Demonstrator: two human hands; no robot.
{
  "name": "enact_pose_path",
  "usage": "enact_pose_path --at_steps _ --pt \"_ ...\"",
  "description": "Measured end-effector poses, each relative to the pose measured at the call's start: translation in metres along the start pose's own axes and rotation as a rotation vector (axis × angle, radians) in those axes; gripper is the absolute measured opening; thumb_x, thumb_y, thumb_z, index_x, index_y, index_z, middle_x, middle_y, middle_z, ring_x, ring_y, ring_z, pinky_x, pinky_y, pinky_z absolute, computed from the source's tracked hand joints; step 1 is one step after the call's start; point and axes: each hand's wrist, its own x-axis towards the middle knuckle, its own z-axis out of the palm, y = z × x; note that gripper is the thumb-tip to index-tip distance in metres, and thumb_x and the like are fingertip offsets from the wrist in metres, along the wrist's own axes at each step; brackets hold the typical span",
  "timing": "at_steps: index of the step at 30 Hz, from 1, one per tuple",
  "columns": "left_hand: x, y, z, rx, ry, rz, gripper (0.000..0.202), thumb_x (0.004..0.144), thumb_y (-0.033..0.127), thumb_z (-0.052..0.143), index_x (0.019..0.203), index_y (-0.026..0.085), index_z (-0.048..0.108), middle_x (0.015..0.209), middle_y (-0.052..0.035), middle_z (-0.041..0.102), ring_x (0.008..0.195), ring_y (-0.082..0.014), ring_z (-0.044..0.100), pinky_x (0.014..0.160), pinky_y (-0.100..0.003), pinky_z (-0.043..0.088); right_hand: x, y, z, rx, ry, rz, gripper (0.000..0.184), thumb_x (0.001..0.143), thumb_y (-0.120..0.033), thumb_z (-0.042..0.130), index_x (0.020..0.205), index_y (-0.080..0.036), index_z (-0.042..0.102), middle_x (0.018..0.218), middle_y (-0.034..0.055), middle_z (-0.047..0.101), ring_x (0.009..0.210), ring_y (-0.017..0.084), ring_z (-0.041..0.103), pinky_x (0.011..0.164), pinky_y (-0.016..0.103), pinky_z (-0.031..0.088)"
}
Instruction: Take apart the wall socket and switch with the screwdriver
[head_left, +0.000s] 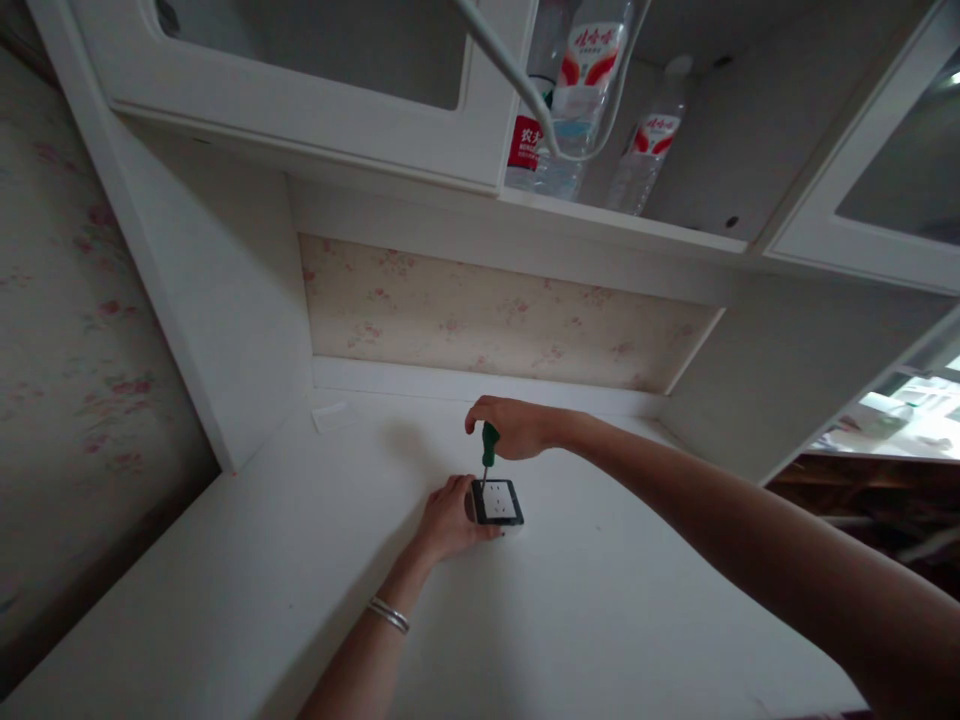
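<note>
A square wall socket (499, 500) with a white face and black frame lies face up on the white countertop (585, 600). My left hand (450, 520) grips it from the left side, fingers at its far edge and thumb along the near edge. Above it, my right hand (517, 425) is closed around the green handle of a screwdriver (489, 445). The screwdriver stands nearly upright, its shaft pointing down to the left part of the socket's frame. Whether the tip sits in a screw is too small to make out.
White cabinets with a glass door (315, 50) hang above. Several plastic bottles (589, 70) stand on the open shelf, and a pale cable (517, 75) hangs before them. A small white strip (328, 416) lies at the back left of the countertop.
</note>
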Motion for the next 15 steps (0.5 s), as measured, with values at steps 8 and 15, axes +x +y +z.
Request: enact_pose_path --at_steps 8,15 --pt "-0.0023 0.0035 -0.0013 0.048 -0.006 0.038 0.091 0.052 0.062 0.074 0.130 0.023 0.046 0.125 -0.0102 0.051 0.115 -0.0290 0.050 0.099 -0.035 0.037 -0.0009 -0.0034 0.0003 -0.103 0.024 0.097 0.028 0.088 -0.033 0.045 0.096 -0.017 0.065 0.094 0.0112 0.067 0.088 0.024 0.062 0.073 0.031 0.044" --pt "-0.0028 0.0078 -0.0041 0.044 -0.008 0.005 0.086 0.051 0.057 0.076 0.125 0.025 0.049 0.123 -0.0083 0.052 0.114 -0.0284 0.051 0.100 -0.034 0.037 -0.0077 -0.0037 0.0013 -0.040 0.020 0.072 0.031 0.082 -0.038 0.057 0.104 -0.018 0.063 0.103 0.0108 0.064 0.089 0.022 0.061 0.074 0.028 0.045"
